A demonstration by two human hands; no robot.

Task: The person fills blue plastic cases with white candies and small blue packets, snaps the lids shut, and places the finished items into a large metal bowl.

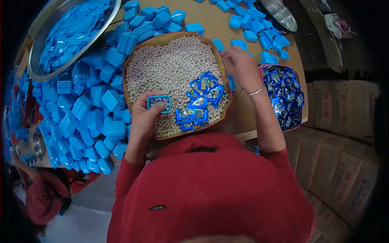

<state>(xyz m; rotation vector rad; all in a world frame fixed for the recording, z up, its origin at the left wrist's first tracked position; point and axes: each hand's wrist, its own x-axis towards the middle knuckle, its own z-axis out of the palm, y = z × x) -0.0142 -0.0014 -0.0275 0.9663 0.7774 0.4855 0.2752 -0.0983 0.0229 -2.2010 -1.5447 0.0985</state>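
Note:
My left hand (142, 115) grips a small blue plastic box (150, 99) with several pale round candies in it, the thumb over its edge. Beneath it is a wide tray (229, 106) filled with the same small candies (170, 60). Blue printed sachets (197, 103) lie in a loose heap on the candies at the tray's right. My right hand (242, 67) is over the tray's right rim, near several open blue box halves (239, 43). Its fingers are bent together, and whatever they may hold is hidden.
Closed blue boxes (95, 121) are piled along the left. A metal basin (34, 65) of flat blue pieces stands at the upper left. On the right are a sachet-filled container (292, 128), a metal bowl (287, 18) and stacked cartons (324, 162). Another person (44, 194) is at the lower left.

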